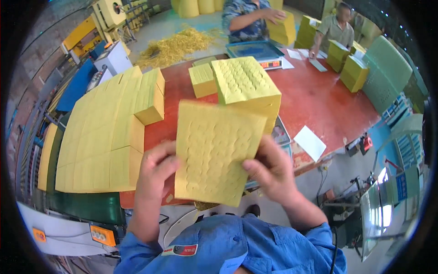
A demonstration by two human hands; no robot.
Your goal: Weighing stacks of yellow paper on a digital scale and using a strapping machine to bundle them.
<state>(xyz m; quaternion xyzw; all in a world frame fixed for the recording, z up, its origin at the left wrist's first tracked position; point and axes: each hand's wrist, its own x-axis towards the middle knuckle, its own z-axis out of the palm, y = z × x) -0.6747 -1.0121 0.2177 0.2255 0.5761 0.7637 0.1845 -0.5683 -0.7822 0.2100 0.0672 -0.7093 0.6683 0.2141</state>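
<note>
In front of my chest I hold a batch of yellow paper (218, 157), its broad face marked with rows of curved punched cuts. My left hand (157, 166) grips its left edge, thumb on the face. At the right edge my right hand (273, 171) also closes round it, thumb pressed on the front. Just beyond stands a tall yellow paper stack (244, 77) with similar cuts on its top. A smaller yellow stack (203, 78) sits to its left.
Many yellow paper blocks (98, 130) stand in tight rows at the left of the red table (319, 98). A white sheet (310, 142) lies at the right edge. A digital scale (255, 50) and two people at work (246, 16) are across the table.
</note>
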